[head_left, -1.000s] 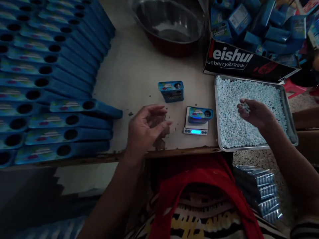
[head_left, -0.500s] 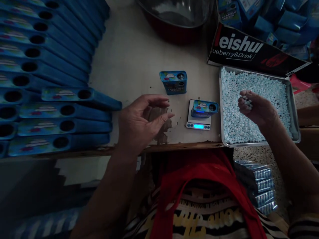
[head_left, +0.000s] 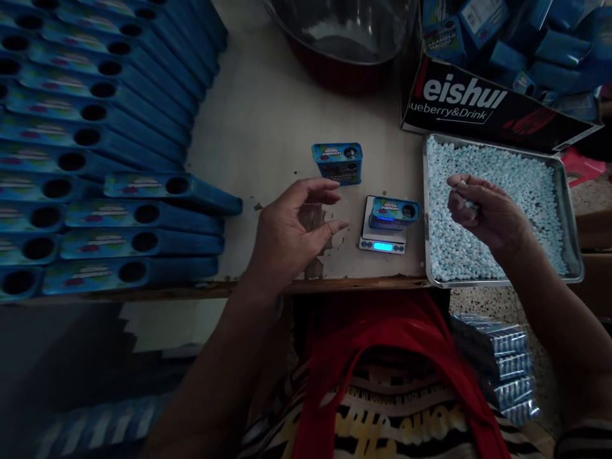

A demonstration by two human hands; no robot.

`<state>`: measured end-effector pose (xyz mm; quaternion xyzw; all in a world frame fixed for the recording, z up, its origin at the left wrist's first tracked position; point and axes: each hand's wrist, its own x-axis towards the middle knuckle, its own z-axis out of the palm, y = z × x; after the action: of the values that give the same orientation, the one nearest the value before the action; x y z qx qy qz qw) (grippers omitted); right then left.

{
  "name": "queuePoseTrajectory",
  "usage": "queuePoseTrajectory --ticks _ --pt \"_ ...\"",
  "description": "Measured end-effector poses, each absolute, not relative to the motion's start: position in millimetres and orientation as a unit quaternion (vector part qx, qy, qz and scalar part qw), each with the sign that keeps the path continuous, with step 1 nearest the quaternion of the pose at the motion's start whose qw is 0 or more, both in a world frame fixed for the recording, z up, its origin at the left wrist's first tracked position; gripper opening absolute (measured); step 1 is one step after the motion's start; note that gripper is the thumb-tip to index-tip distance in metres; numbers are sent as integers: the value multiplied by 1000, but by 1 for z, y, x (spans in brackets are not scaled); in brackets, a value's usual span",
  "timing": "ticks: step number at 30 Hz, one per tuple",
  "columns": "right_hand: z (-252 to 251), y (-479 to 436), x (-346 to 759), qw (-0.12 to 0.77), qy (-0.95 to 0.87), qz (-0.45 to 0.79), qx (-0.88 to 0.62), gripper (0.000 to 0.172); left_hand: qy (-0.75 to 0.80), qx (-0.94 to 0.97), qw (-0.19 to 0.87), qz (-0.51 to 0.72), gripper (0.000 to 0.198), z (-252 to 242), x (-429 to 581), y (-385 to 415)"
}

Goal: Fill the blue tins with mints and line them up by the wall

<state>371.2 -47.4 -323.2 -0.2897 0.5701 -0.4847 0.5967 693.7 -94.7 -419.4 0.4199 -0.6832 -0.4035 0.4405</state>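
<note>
Several small pale candies point(head_left: 471, 203) are held in the curled fingers of my right hand point(head_left: 492, 217), above a metal tray point(head_left: 576, 223) filled with the same pale blue and white candies. My left hand point(head_left: 299, 226) hovers over the table with thumb and fingers apart, holding nothing. Between the hands a small digital scale point(head_left: 382, 245) with a lit blue display carries a blue candy box point(head_left: 394, 210). Just beyond my left fingertips stands another blue box point(head_left: 337, 162), upright, with candies showing in its round hole.
Rows of blue boxes point(head_left: 143, 213) with round holes fill the table's left side. A large bowl point(head_left: 344, 60) stands at the back. Behind the tray, a black carton point(head_left: 478, 105) holds more blue boxes. Wrapped packs point(head_left: 507, 363) are stacked on the floor.
My left hand has moved right, closer to the scale, still with its fingers apart. My right hand has shifted slightly left over the tray, its fingers curled tighter around the candies.
</note>
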Motion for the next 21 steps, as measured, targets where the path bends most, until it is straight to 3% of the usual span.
queuePoseTrajectory --ticks 3,9,14,21 --pt "-321 -47 376 616 560 -461 -308 7 -677 414 433 -428 53 -423 684 -97" --pt "-329 -53 395 648 517 -377 -412 26 -694 427 366 -449 56 -424 674 -93" --pt "-338 -58 397 645 539 -312 -443 29 -702 448 329 -446 61 -425 674 -93" --pt "-331 -58 397 644 542 -379 -385 30 -744 428 329 -393 50 -412 659 -97"
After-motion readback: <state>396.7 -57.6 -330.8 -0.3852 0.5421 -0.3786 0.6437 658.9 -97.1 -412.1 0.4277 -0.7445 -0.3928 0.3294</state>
